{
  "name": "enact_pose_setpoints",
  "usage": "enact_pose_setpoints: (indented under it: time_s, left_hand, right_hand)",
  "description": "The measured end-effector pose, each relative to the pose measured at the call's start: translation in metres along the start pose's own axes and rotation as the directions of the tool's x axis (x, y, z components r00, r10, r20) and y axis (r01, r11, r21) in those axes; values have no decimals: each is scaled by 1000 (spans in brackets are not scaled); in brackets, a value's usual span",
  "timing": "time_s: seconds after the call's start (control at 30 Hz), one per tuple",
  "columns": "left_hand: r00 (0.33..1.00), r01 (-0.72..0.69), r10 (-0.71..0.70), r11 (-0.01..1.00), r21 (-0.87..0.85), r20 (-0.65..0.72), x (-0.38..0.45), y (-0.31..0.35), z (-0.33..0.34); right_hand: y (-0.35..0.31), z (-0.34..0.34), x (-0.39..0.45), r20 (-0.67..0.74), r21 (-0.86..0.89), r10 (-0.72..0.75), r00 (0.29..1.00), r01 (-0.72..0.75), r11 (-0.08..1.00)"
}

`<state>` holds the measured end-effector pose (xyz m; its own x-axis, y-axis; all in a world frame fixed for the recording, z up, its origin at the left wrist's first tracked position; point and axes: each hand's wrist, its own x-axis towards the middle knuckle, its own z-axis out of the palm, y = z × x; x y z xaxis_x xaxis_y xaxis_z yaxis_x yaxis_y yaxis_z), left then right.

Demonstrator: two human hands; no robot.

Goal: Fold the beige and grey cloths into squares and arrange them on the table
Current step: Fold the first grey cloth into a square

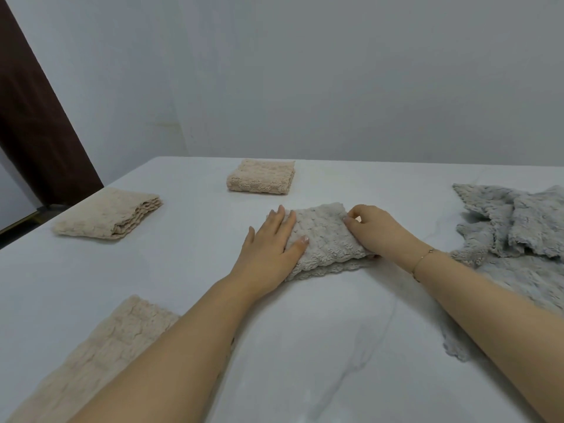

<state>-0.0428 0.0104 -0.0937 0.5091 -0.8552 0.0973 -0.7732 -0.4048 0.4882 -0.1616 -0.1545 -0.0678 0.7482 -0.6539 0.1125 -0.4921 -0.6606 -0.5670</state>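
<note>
Grey cloth in work (323, 239): lying folded near the middle of the white table (305, 346), with a lower layer showing along its near edge.
Left hand (271, 242): lying flat on the cloth's left end, fingers straight and spread, pressing down and gripping nothing.
Right hand (374, 228): curling its fingers over the cloth's right end, thumb and fingertips pinching the fabric; a thin bracelet (422, 259) is sitting on the wrist.
Beige cloth, far centre (261, 176): resting folded into a square.
Beige cloth, left (106, 216): resting folded, layered edges facing right.
Beige cloth, near left (100, 352): lying partly under the left forearm, running out of view.
Grey cloth pile (512, 227): lying crumpled and unfolded at the table's right side, beside the right forearm.
Containers: cannot tell of any.
</note>
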Motion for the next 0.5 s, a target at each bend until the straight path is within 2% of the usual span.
enact_pose_setpoints:
  time_s: [0.13, 0.27, 0.33, 0.4, 0.47, 0.5]
  left_hand:
    - [996, 59, -66, 992, 115, 59, -3, 0, -2]
    - [993, 83, -91, 992, 91, 80, -5, 1, -5]
    - [996, 89, -88, 995, -48, 30, -4, 1, -6]
    - [989, 89, -120, 953, -291, -90, -4, 1, -9]
    - [963, 55, -171, 882, -468, -209, -3, 5, -14]
    - [954, 38, -173, 880, -473, -244, -3, 10, -16]
  right_hand:
    - [0, 9, -8, -82, -216, -99, 992, 79, 973]
    - [-3, 13, -12, -147, -408, -148, 978, 76, 910]
    - [-4, 8, -14, -183, -458, -162, 970, 62, 887]
    - [-6, 0, -14, -238, -436, -215, 947, 94, 895]
    - [-9, -7, -13, -253, -367, -310, 916, 206, 907]
    - [-12, -8, -10, -223, -339, -357, 907, 271, 901]
